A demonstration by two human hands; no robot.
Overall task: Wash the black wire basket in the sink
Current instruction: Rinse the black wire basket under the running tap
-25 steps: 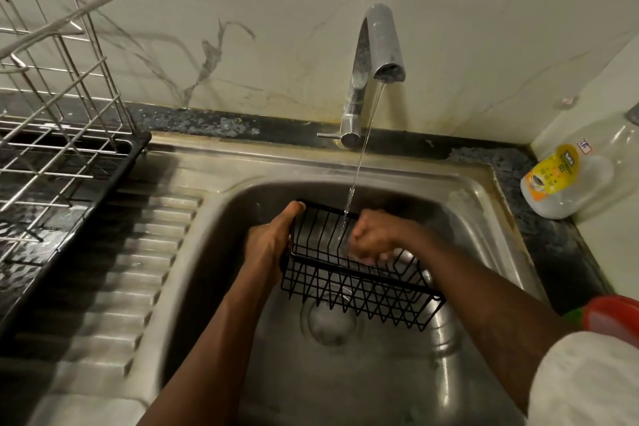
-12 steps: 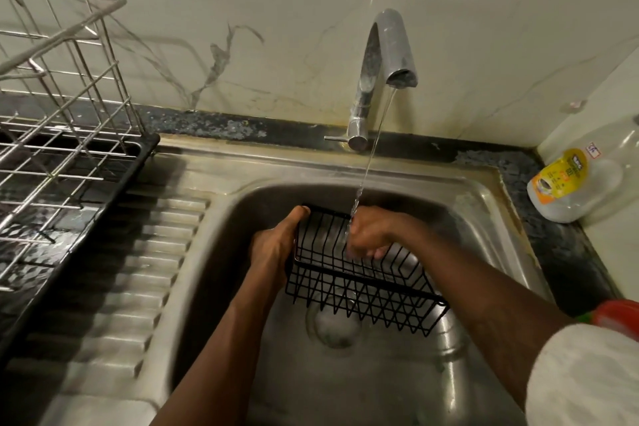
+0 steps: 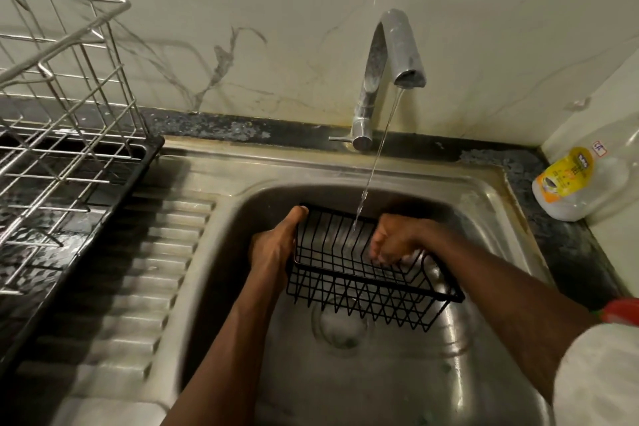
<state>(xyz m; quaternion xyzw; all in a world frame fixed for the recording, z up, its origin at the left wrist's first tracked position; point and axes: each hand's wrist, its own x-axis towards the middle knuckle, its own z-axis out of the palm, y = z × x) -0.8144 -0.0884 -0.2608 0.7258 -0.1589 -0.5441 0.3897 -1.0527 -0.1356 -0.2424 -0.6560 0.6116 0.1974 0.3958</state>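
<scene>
The left hand [image 3: 273, 245] clamps one end of the black wire basket [image 3: 373, 290], held above the sink [image 3: 484, 190] drain. The right hand [image 3: 394, 242] curls inside it; I cannot tell its grip. Best to turn each side under the stream [image 3: 373, 169] falling between both hands.

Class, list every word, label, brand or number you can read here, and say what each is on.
Yellow label on the clear bottle: printed, but too blurred to read.
Small white sticker above that label: coloured marks, too small to read.
Nothing else shows any writing.
</scene>
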